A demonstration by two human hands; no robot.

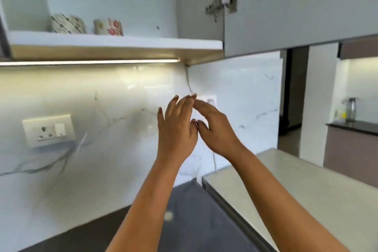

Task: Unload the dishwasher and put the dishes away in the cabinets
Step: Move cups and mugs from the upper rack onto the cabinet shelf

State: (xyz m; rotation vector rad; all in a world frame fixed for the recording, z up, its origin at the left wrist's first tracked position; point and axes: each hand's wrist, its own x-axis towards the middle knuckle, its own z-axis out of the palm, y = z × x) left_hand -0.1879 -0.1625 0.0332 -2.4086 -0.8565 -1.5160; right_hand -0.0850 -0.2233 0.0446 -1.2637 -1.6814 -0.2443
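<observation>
Two patterned cups stand upside down on the open cabinet's shelf (114,44) at upper left: one with dark leaf marks (67,24) and one with red flowers (108,27). The cabinet door (296,6) hangs open at upper right. Both my hands are raised in front of the marble wall, below the shelf. My left hand (177,127) is open with its fingers straight and pointing up. My right hand (214,125) is open too, fingers relaxed and leaning left, its fingertips meeting those of the left hand. Neither hand holds anything.
A dark countertop (194,221) lies below my arms, with a pale appliance top (296,190) to the right. A wall socket (48,130) sits at left on the marble backsplash. A doorway and another counter with a bottle (350,109) lie at far right.
</observation>
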